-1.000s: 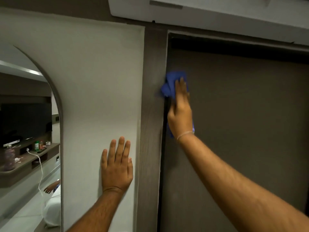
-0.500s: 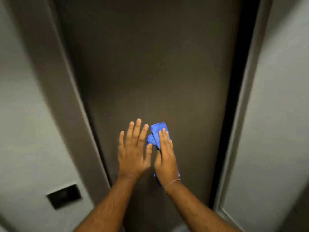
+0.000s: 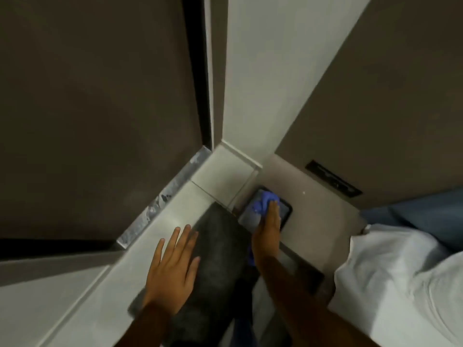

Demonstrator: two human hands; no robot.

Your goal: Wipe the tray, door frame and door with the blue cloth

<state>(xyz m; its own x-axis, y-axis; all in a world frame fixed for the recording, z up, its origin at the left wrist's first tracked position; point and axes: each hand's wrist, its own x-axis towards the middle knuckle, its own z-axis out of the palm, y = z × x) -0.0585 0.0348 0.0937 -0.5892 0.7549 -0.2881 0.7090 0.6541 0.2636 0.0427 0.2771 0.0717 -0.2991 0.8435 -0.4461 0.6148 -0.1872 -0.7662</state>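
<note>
Your right hand (image 3: 268, 229) presses the bunched blue cloth (image 3: 263, 202) flat onto the dark tray (image 3: 285, 209) at floor level. Your left hand (image 3: 172, 269) hovers spread, empty. Risk: excess push could slide the unbraced tray.

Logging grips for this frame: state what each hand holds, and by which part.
The right hand presses the bunched blue cloth under its fingers onto the dark tray. The left hand holds nothing, lying open and flat.

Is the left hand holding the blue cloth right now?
No, the left hand lies open and empty; the right hand presses the blue cloth.
</note>
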